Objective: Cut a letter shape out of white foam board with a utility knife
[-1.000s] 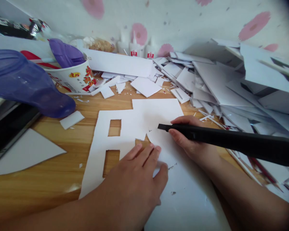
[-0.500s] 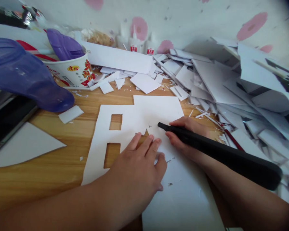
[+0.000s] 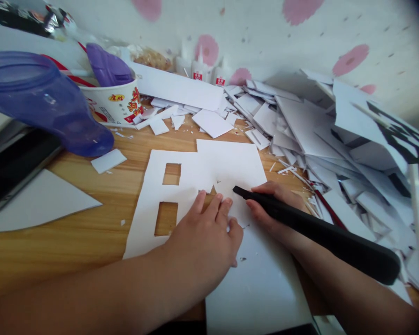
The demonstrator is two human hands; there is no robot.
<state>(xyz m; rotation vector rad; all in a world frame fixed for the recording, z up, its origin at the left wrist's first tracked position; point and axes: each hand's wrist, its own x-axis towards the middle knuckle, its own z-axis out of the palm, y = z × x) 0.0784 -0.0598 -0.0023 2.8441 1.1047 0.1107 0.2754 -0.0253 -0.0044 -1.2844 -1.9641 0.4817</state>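
A white board (image 3: 226,160) with rectangular openings cut through it lies on the wooden table. My left hand (image 3: 209,232) rests flat on it, fingers spread around a partly hidden opening. In my right hand (image 3: 279,204) is a long black utility knife (image 3: 321,232), its narrow tip pointing left just above the board; whether it touches, I cannot tell. Its thick end reaches back over my right forearm. Small nicks and a triangular gap show in the board near my left fingertips. Underneath my hands a white sheet extends towards me.
White board offcuts (image 3: 300,125) are heaped at the right. A blue-purple boot-shaped container (image 3: 66,107), a paper noodle cup (image 3: 117,102) and a black phone-like object (image 3: 21,163) stand or lie at left. Small glue bottles (image 3: 198,70) line the wall. A pointed white piece (image 3: 49,200) lies left.
The view has shifted slightly. The knife tip has moved a little right and towards me, away from the small nick. My left hand keeps its place on the board.
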